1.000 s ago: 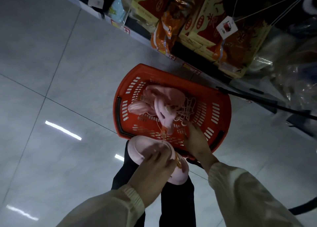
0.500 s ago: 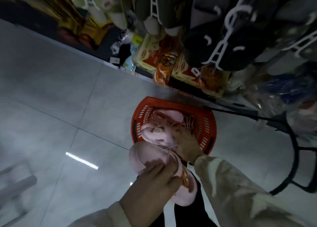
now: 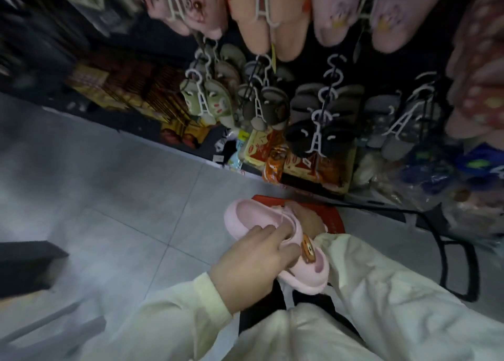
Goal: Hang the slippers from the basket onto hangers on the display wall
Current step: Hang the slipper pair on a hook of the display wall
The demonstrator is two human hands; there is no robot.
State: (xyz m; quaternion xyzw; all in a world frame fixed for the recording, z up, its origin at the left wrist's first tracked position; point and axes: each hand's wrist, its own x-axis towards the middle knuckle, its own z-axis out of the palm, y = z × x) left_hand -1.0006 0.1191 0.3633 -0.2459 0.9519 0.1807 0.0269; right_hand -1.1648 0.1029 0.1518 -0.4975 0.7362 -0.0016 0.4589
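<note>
My left hand [image 3: 252,259] grips a pink slipper [image 3: 272,237] with a brown bear charm, held above the floor in front of me. My right hand [image 3: 306,218] sits just behind that slipper, over the red basket [image 3: 331,218]; its fingers are hidden by the slipper, so what it holds cannot be told. Only a corner of the basket shows past the slipper and my sleeve. On the display wall ahead, white plastic hangers [image 3: 317,139] carry pairs of grey and black slippers.
Pink and peach slippers [image 3: 268,14] hang in the top row. Green-faced slippers [image 3: 207,104] hang left of the grey ones. Orange and yellow snack packs [image 3: 275,161] line the bottom shelf. A black metal frame [image 3: 447,251] stands at the right, a dark object [image 3: 24,265] at the left.
My view has tilted up from the basket to the display wall. My left hand has kept the pink slipper and raised it. My right hand has come up out of the basket behind it.
</note>
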